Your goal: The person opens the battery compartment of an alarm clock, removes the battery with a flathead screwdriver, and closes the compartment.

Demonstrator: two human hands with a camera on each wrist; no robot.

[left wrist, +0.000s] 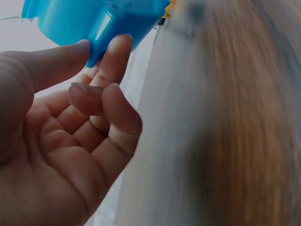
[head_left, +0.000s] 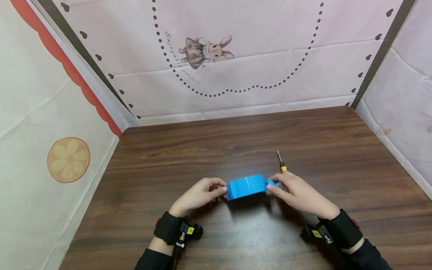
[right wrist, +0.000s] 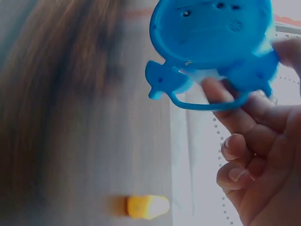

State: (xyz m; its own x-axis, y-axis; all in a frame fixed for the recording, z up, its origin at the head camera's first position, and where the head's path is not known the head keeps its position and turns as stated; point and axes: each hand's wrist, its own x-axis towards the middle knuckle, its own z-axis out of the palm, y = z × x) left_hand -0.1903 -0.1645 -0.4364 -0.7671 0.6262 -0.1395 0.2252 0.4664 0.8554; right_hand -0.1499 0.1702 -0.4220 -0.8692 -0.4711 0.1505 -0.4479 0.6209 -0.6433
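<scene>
A blue plastic toy (head_left: 246,186) with a rounded body is held between both hands above the brown table. My left hand (head_left: 202,192) pinches its left end, thumb on one side and index finger on the other. At the opposite end, my right hand (head_left: 297,190) grips a small projecting lug beside a curved handle loop (right wrist: 202,106). The right wrist view shows the toy's underside, with screw holes and a cluster of small speaker holes. Just beyond the right hand lies a screwdriver (head_left: 281,161), its yellow-and-black handle partly hidden behind the fingers.
The wood-grain table (head_left: 162,161) reaches back to a hanging white cloth (head_left: 270,63) printed with a rabbit and dots. More cloth borders the left and right sides. Each wrist wears a black strap (head_left: 170,228) with a small camera.
</scene>
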